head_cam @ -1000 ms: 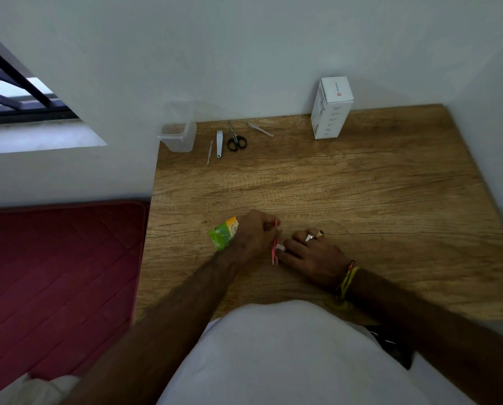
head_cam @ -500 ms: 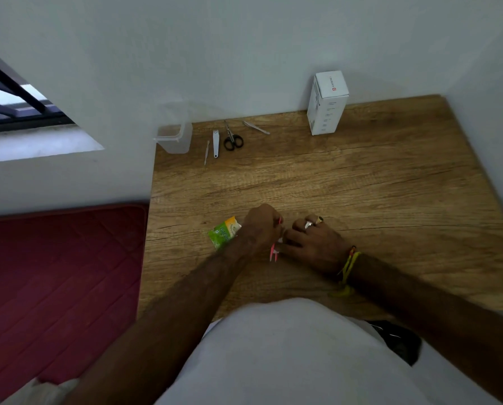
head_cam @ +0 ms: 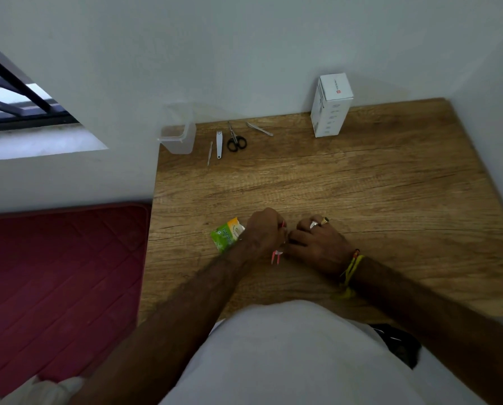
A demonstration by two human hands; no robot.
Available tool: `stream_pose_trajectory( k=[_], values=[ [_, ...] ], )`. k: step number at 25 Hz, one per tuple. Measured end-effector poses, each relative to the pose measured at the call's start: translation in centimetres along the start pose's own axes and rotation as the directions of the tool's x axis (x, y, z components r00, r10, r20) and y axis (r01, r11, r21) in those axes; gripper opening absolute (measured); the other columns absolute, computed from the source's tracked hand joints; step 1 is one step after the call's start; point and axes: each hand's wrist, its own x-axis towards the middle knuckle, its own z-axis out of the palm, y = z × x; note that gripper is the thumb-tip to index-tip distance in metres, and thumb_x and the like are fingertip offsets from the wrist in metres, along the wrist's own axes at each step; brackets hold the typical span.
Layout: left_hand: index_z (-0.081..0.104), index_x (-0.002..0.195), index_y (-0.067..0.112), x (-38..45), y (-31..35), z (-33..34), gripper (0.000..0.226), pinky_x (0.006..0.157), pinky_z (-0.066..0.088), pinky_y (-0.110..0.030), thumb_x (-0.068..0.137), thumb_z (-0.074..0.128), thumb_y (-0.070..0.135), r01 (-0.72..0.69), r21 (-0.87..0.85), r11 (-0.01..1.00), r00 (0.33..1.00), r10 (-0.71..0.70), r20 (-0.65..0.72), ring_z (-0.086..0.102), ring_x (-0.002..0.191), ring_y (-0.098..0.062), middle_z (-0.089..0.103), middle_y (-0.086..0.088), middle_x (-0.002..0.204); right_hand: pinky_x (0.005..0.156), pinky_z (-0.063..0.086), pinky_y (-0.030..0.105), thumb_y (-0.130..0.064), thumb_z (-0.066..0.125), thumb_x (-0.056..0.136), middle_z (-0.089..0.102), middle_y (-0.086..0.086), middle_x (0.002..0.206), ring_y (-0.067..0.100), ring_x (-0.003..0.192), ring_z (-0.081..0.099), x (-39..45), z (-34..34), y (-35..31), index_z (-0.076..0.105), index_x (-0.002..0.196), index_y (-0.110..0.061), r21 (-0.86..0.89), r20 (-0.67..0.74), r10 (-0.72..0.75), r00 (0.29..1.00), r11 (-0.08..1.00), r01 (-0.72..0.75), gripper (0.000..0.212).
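A green sachet [head_cam: 226, 234] lies on the bench [head_cam: 361, 185] just left of the left hand [head_cam: 266, 232]. That hand's fingers are curled round a thin pink tool [head_cam: 276, 256], whose two prongs poke out below them. The right hand [head_cam: 320, 244] meets it fingertip to fingertip, curled; whether it pinches the tool I cannot tell. The step looks like working something small between the fingertips. Next comes a steady, fine pinch.
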Motion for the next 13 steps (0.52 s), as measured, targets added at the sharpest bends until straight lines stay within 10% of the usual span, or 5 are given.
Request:
stream_pose_trajectory(
  k=[13],
  values=[
    [0.075,0.092,0.006,-0.4,0.0,0.1,0.018,0.069,0.044,-0.025,0.094,0.059,0.013,-0.068,0.019,0.997,0.997,0.068,0.037,0.068,0.086,-0.023,0.073,-0.01,0.087,0.073,0.047,0.04,-0.022,0.054,0.094,0.068,0.004,0.107,0.027,0.087,0.06,-1.0,0.6,-1.7,0.069,0.113,-0.022,0.025,-0.018,0.036,0.999,0.999,-0.035,0.024]
  ],
)
